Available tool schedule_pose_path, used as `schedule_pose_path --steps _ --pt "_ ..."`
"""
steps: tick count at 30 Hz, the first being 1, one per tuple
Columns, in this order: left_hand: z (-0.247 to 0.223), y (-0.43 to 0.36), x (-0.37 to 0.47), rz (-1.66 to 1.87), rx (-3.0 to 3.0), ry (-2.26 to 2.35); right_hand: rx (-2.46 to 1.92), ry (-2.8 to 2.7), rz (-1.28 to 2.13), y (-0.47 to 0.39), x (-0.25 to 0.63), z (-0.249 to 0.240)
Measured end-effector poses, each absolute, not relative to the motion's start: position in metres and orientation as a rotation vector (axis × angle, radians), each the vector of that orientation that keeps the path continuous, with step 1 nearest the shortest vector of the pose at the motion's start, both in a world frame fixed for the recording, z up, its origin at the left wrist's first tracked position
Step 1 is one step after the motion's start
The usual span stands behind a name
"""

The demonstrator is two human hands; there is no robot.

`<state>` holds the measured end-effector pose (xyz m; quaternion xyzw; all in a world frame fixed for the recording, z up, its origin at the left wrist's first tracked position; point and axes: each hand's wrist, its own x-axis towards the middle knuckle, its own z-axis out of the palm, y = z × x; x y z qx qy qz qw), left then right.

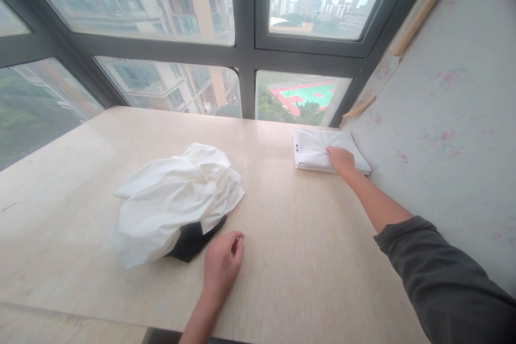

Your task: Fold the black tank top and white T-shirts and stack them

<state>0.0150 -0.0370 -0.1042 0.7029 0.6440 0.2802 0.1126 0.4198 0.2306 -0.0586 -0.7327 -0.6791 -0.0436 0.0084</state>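
My right hand [342,160] reaches to the far right and pinches the top of a stack of folded white cloth [308,151]; creases run out from the fingertips. A small dark mark shows on the stack's left edge. My left hand [223,262] rests on the sill with its fingers curled in, and nothing shows in it. Just left of that hand lies a crumpled heap of white cloth [177,193]. A black piece of fabric [195,241] pokes out from under the heap's near side, apart from the left hand.
Everything lies on a broad beige sill [266,199]. Grey window frames [245,54] bound it at the back and left. A flowered, papered wall [443,134] stands close on the right, its edge peeling near the window. The sill's front edge runs along the bottom.
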Motion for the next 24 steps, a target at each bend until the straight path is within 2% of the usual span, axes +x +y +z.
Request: schedule_pose_path --steps 8,18,24 --pt "-0.101 -0.036 0.016 0.824 2.051 1.876 -2.206 -1.989 -0.231 0.219 0.434 -0.040" --pt "-0.103 -0.037 0.015 0.834 2.020 1.875 -1.855 -1.827 -0.115 0.200 0.435 -0.005" --pt "-0.103 -0.036 0.013 0.810 2.013 1.879 -1.697 -1.796 -0.172 0.183 0.426 0.009"
